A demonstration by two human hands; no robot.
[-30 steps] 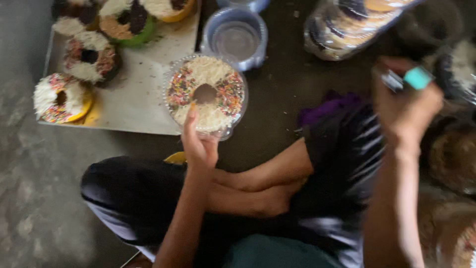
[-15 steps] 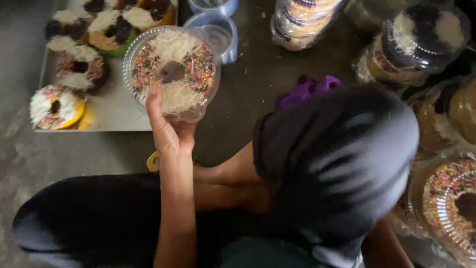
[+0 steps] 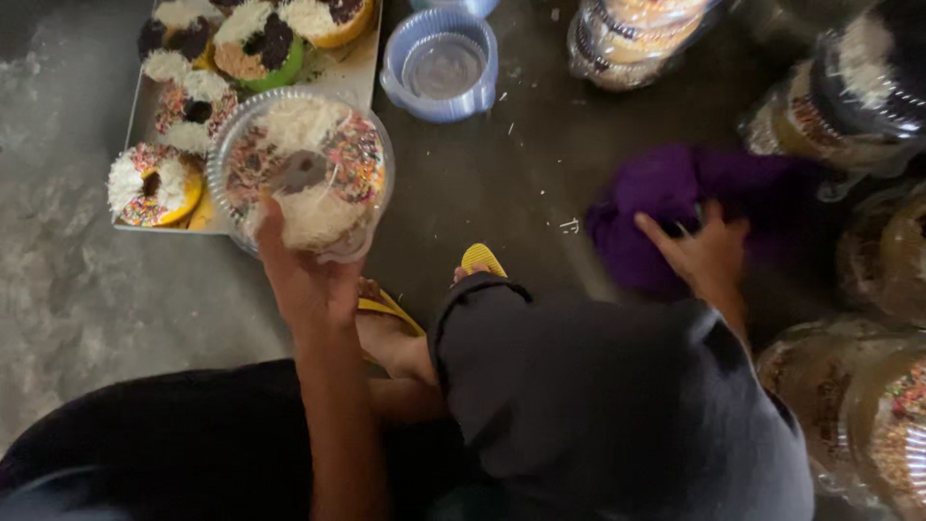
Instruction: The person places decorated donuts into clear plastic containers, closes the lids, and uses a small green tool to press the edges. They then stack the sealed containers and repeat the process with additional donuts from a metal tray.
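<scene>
Since the earlier frame right hand (image 3: pixel 702 253) has dropped from up high onto purple cloth (image 3: pixel 675 207), fingers spread and pressing into it, not clearly closed; left hand (image 3: pixel 307 278) holds clear round container of sprinkled donut (image 3: pixel 302 174) by its near rim, fingers curled under, thumb on top, forearm straight out from lap. Container overhangs front edge of metal tray (image 3: pixel 359 68) of loose donuts (image 3: pixel 152 185), bare concrete open left and between hands. Farther off sit blue tub (image 3: pixel 442 66) and stacked packed containers (image 3: pixel 632 34) hemming the right side.
</scene>
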